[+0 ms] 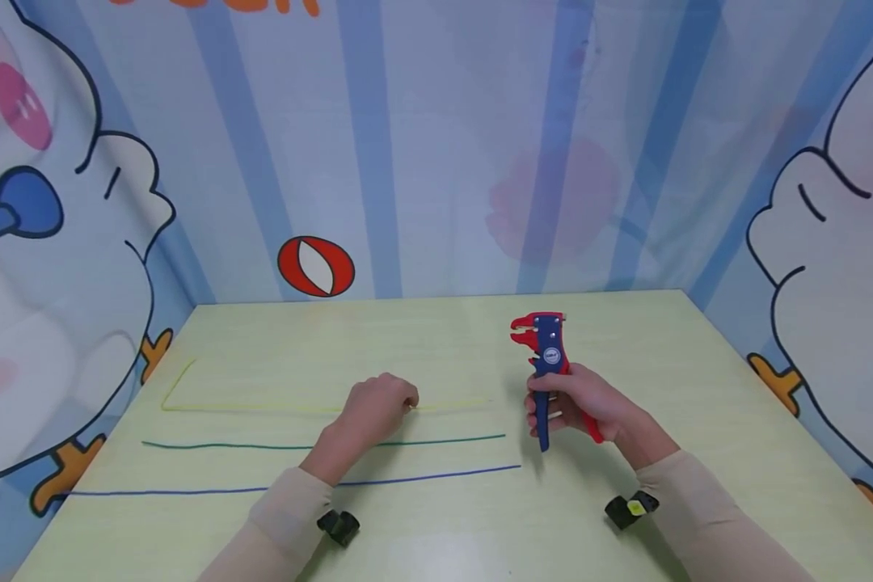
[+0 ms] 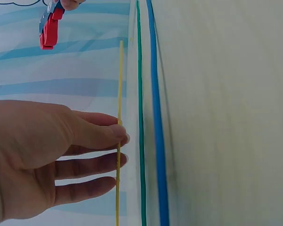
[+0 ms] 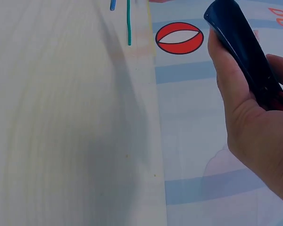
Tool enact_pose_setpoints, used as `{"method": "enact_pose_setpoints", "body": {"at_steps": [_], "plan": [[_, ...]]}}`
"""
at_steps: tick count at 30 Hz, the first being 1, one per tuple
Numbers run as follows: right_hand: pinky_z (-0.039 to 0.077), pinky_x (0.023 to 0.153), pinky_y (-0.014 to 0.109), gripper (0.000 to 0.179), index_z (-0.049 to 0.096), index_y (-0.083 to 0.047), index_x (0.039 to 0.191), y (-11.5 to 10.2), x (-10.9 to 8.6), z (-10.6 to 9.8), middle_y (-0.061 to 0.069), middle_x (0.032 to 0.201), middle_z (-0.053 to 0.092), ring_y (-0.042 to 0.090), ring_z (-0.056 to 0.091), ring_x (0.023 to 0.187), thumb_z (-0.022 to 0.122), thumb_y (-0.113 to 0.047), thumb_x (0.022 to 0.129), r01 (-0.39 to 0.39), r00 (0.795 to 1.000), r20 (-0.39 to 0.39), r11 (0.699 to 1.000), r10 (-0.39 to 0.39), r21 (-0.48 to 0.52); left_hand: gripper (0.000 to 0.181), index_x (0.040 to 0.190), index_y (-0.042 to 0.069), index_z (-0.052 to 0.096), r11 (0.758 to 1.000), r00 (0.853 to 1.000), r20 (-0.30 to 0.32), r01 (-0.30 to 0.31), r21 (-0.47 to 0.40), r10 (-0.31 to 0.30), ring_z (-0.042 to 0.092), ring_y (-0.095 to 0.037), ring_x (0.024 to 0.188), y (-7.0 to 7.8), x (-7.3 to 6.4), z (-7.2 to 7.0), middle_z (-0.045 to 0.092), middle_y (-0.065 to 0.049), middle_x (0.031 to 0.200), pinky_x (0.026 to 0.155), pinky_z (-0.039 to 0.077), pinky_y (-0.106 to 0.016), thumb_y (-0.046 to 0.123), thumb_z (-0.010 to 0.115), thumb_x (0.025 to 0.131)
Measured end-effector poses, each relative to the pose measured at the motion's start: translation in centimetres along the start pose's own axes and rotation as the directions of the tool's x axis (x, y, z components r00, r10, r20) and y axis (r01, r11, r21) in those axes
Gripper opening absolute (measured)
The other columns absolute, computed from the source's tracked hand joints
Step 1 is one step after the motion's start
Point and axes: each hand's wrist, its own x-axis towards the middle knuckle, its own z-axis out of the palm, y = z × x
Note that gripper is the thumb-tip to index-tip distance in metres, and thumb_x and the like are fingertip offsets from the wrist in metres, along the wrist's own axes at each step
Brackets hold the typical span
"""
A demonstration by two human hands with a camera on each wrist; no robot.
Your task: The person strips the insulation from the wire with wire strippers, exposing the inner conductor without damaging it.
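My left hand [image 1: 380,404] pinches a thin yellow wire [image 2: 120,84] between thumb and fingertips; its far left end bends up on the table in the head view. To the right, my right hand [image 1: 589,404] grips a wire stripper [image 1: 550,343] by its handles, the blue-and-red head pointing up and its red jaws facing left. The right wrist view shows a dark blue handle [image 3: 245,47] in that palm. Under my left wrist runs a green wire [image 1: 225,446], and nearer me a blue wire [image 1: 160,491], both lying roughly straight across the table.
The pale wooden table [image 1: 436,339] meets a blue striped backdrop [image 1: 436,162] printed with cartoon figures along its back and sides. The blue wire's left end reaches the table's left edge. Small black wrist cameras [image 1: 339,528] are strapped at both sleeves.
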Motion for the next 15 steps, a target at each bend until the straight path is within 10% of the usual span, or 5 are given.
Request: {"method": "enact_pose_setpoints", "body": {"at_steps": [10, 15], "plan": [[0.056, 0.087, 0.048, 0.029, 0.043, 0.001, 0.118, -0.3, -0.1, 0.1, 0.016, 0.094, 0.067, 0.028, 0.070, 0.083, 0.056, -0.019, 0.101, 0.008, 1.000, 0.015, 1.000, -0.008, 0.009, 0.012, 0.090, 0.015, 0.078, 1.000, 1.000, 0.025, -0.019, 0.013, 0.018, 0.059, -0.013, 0.072, 0.0, 0.3, 0.5, 0.071, 0.002, 0.088, 0.063, 0.053, -0.033, 0.006, 0.070, 0.092], [0.056, 0.087, 0.047, 0.029, 0.043, 0.001, 0.118, -0.4, -0.2, 0.1, 0.014, 0.092, 0.067, 0.028, 0.070, 0.082, 0.056, -0.019, 0.101, 0.004, 1.000, 0.020, 1.000, -0.004, 0.004, 0.005, 0.090, 0.014, 0.076, 0.997, 0.987, 0.149, -0.050, -0.050, 0.057, 0.056, -0.012, 0.072, 0.8, -0.8, -0.6, 0.068, 0.003, 0.086, 0.065, 0.051, -0.031, 0.011, 0.073, 0.091]]}}
